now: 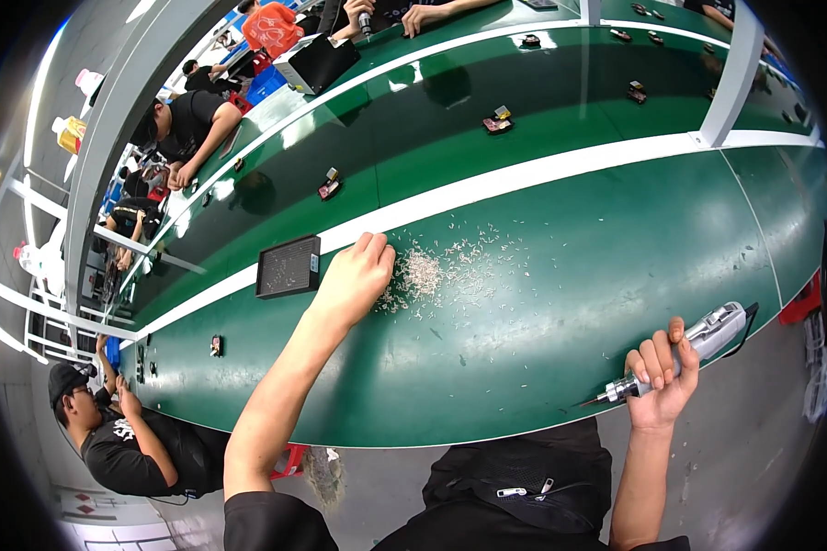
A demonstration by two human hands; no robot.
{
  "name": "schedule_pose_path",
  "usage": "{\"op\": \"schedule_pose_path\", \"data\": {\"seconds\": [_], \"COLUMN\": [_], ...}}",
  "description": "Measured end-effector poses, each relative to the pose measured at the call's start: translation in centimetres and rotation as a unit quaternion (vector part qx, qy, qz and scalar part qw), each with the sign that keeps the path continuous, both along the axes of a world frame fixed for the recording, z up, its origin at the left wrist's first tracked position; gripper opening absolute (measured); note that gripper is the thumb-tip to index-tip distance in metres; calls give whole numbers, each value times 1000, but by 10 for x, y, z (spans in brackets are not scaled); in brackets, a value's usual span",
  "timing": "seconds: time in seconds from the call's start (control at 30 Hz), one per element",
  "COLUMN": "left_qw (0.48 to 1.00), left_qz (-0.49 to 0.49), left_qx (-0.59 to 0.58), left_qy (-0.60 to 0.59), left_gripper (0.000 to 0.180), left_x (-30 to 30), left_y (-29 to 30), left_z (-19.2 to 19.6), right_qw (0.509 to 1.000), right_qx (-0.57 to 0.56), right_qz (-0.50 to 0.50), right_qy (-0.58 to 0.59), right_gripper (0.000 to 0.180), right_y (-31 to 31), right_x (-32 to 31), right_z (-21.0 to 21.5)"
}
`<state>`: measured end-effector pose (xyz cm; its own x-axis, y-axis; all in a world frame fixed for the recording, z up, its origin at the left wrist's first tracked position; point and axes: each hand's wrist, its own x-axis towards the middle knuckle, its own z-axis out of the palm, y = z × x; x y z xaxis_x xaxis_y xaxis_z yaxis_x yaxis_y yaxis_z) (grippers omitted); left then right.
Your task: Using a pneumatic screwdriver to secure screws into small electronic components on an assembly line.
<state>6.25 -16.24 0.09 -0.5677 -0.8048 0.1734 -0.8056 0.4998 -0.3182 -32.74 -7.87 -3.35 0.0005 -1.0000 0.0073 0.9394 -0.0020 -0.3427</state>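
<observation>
Small pale, slender pieces that look like screws lie heaped on the green worktop, with strays scattered around the heap. At the left edge of this heap is my left hand, fingers closed and pointing down. Whatever is between its fingertips is hidden or too small to see. My right hand is wrapped round a grey and silver electric screwdriver near the front edge of the worktop. The screwdriver's bit points left and slightly down. Just left of my left hand, a shallow black tray holds a few similar pieces.
Beyond a white rail, small dark assemblies sit spaced along a dark green belt. A small part lies on the worktop's left. Metal posts rise at the right and left. Co-workers sit left and across.
</observation>
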Motion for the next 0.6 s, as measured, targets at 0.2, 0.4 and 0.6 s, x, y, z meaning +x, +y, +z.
{"op": "schedule_pose_path", "data": {"seconds": [0.2,0.4,0.6], "left_qw": [990,905,771], "left_qz": [27,127,40], "left_qx": [9,73,198], "left_qy": [137,399,604], "left_gripper": [10,3,11], "left_x": [5,-31,-97], "left_y": [-2,56,126], "left_z": [-5,3,5], "right_qw": [1000,1000,1000], "right_qx": [1,6,2], "right_qz": [2,15,15], "right_qy": [2,-9,5], "right_gripper": [8,8,8], "right_y": [5,4,3], "right_x": [-4,-2,9], "right_z": [1,2,13]}}
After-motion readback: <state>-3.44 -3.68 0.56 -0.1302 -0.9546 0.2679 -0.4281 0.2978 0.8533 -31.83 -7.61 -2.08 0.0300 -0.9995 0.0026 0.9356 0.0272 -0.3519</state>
